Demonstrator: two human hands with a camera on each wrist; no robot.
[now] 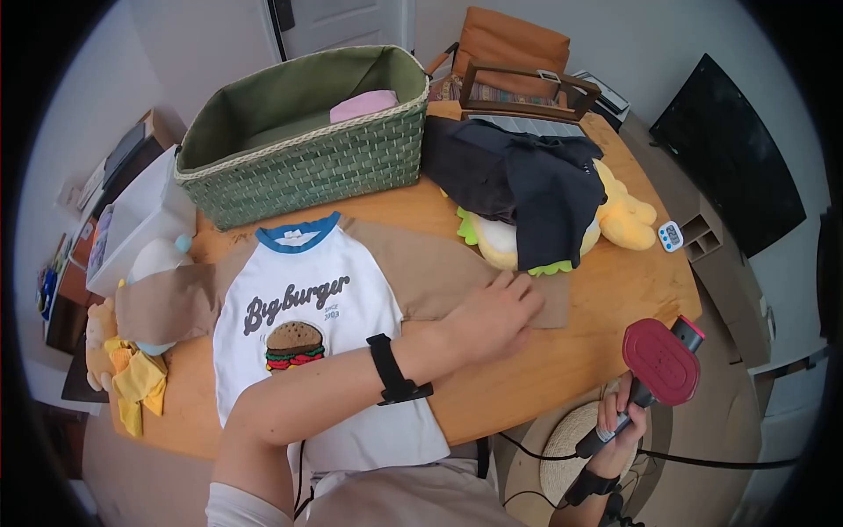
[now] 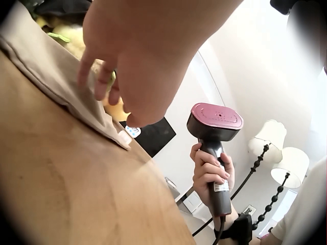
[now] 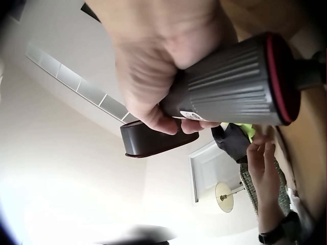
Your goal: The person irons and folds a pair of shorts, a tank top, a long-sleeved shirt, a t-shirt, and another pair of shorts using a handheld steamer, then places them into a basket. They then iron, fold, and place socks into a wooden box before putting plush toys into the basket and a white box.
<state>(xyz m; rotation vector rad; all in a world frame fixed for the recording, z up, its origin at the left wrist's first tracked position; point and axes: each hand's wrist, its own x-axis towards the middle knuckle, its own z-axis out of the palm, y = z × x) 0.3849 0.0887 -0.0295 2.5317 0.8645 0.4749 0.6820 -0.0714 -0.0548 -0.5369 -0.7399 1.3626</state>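
Observation:
A raglan shirt (image 1: pixel 360 277) with tan sleeves, blue collar and burger print lies face up on the table. My left hand (image 1: pixel 496 321) reaches across it, relaxed fingers over the outstretched sleeve near the cuff; the left wrist view shows the hand (image 2: pixel 138 66) with loosely bent fingers above the tan cloth (image 2: pixel 61 76). Off the table's right front edge, my right hand (image 1: pixel 625 422) grips the dark handle of a garment steamer (image 1: pixel 660 362), its red plate facing up. The right wrist view shows fingers of that hand (image 3: pixel 163 61) wrapped round the steamer (image 3: pixel 230 81).
A green woven basket (image 1: pixel 307 162) holding pink cloth stands at the back left. Dark clothes (image 1: pixel 527 176) cover a yellow plush toy (image 1: pixel 628 211) at the back right, beside a small timer (image 1: pixel 670 236). Toys and yellow cloth (image 1: pixel 139 378) are at left; a black cord (image 1: pixel 720 459) trails right.

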